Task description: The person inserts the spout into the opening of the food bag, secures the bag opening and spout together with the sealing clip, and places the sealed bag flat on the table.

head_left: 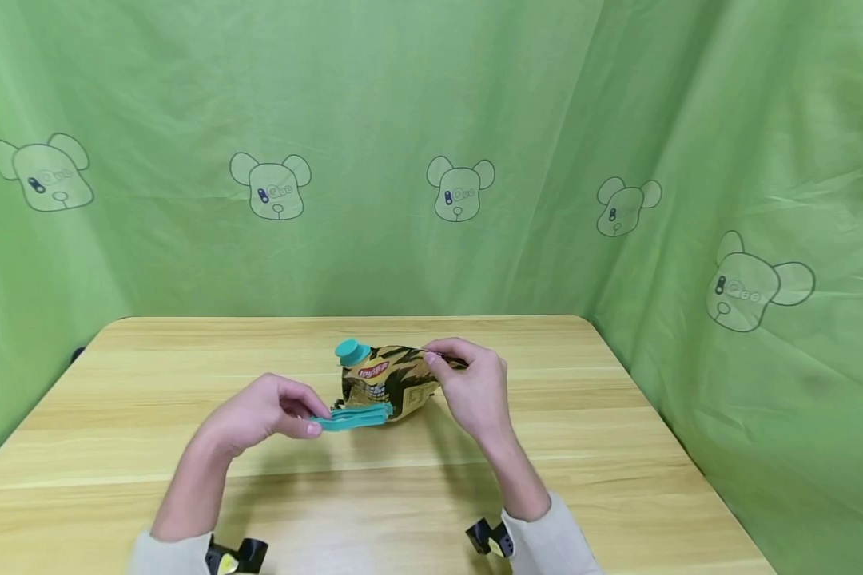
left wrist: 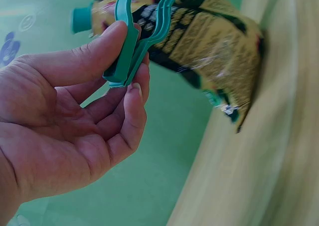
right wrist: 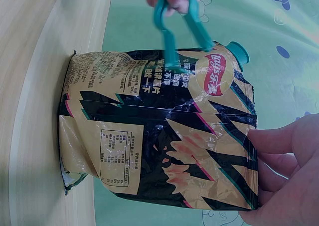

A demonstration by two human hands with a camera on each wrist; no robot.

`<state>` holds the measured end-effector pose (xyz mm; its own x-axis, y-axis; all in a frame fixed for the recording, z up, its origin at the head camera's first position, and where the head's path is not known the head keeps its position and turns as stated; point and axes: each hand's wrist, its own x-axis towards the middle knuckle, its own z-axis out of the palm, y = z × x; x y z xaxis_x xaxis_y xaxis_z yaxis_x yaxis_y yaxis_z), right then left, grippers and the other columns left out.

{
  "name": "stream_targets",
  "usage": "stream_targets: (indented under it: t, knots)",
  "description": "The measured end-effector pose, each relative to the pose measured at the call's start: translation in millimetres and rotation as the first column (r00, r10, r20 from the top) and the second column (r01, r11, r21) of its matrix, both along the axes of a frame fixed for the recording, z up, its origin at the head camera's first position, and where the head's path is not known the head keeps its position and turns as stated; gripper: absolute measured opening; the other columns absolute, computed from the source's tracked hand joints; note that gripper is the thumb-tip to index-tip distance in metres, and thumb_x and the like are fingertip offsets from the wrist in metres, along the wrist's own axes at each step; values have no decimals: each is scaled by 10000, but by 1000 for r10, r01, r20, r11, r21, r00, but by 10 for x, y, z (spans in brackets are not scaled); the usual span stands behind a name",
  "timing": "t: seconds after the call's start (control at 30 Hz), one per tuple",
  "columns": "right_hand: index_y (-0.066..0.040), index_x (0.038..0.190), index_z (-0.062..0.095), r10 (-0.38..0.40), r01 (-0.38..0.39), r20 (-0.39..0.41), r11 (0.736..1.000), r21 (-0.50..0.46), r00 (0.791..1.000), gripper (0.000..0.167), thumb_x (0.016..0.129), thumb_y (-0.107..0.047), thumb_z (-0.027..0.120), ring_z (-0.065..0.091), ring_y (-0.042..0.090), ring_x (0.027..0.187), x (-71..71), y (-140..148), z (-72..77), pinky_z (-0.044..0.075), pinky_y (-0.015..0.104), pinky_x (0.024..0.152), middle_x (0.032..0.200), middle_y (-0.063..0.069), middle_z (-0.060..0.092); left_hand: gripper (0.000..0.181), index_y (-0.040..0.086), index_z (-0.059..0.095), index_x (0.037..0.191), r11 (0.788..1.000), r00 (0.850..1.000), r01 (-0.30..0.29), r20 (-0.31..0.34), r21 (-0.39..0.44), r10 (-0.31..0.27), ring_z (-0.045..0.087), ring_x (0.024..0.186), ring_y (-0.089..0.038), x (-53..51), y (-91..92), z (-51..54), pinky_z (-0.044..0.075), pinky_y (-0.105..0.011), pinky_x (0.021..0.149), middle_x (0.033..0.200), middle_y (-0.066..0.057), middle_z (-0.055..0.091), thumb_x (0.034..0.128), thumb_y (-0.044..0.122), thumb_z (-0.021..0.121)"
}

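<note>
A black and gold Lay's chip bag (head_left: 410,375) stands on the table, its lower edge touching the wood in the right wrist view. My right hand (head_left: 475,387) pinches the bag's top edge at one corner. In my left hand (head_left: 259,415) is a teal bag clip (left wrist: 130,51), held by one end between thumb and fingers. The clip's two arms are spread apart in front of the bag (right wrist: 159,131). A round teal cap (head_left: 351,351) sits at the bag's other top corner; whether it joins the clip I cannot tell.
The light wooden table (head_left: 582,447) runs to a green curtain (head_left: 374,88) printed with bear heads at the back and sides. Dark wrist cameras (head_left: 237,555) are strapped over both sleeves.
</note>
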<state>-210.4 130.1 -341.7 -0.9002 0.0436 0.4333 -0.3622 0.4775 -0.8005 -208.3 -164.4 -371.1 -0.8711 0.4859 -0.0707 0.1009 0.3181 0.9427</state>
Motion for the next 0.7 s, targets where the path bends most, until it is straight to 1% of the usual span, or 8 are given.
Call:
stream_targets:
  t: [0.13, 0.33, 0.47, 0.63, 0.7]
  knots:
    - [-145, 957, 805, -3, 3, 9, 1000, 1, 1000, 69, 898, -139, 769, 734, 164, 966, -3, 2, 1, 558, 405, 950, 969, -12, 788, 270, -65, 731, 1070, 999, 1000, -28, 0, 26, 28, 667, 845, -173, 26, -136, 70, 570, -300, 791, 917, -81, 731, 846, 69, 799]
    - [-142, 967, 804, -3, 3, 16, 1000, 3, 1000, 78, 899, -142, 767, 733, 175, 981, -8, 5, -6, 551, 414, 970, 980, -10, 788, 292, -73, 724, 1094, 996, 996, -83, -40, 18, 83, 656, 820, -143, 63, -297, 140, 545, -277, 767, 895, -59, 716, 865, 93, 795]
    - [-131, 977, 803, -2, 3, 22, 1000, -2, 1000, 87, 899, -143, 766, 732, 179, 995, -5, 4, -1, 542, 418, 986, 988, -8, 787, 308, -71, 722, 1109, 993, 992, -117, -51, 27, 118, 660, 828, -134, 75, -348, 158, 546, -268, 782, 907, -40, 719, 865, 101, 799]
    - [-107, 990, 801, -4, 4, 21, 1000, -3, 1000, 102, 902, -144, 764, 730, 180, 1004, 0, -2, 7, 535, 416, 996, 992, -7, 788, 313, -72, 719, 1115, 991, 989, -129, -68, 37, 131, 664, 838, -131, 89, -392, 178, 553, -266, 793, 927, -23, 727, 867, 101, 799]
    - [-111, 985, 802, -4, 4, 14, 1000, -2, 1000, 97, 901, -141, 764, 732, 181, 1001, -1, -6, 6, 538, 416, 991, 988, -7, 788, 308, -69, 721, 1114, 989, 986, -146, -71, 37, 148, 664, 838, -133, 96, -409, 189, 551, -264, 796, 924, -9, 728, 867, 98, 798]
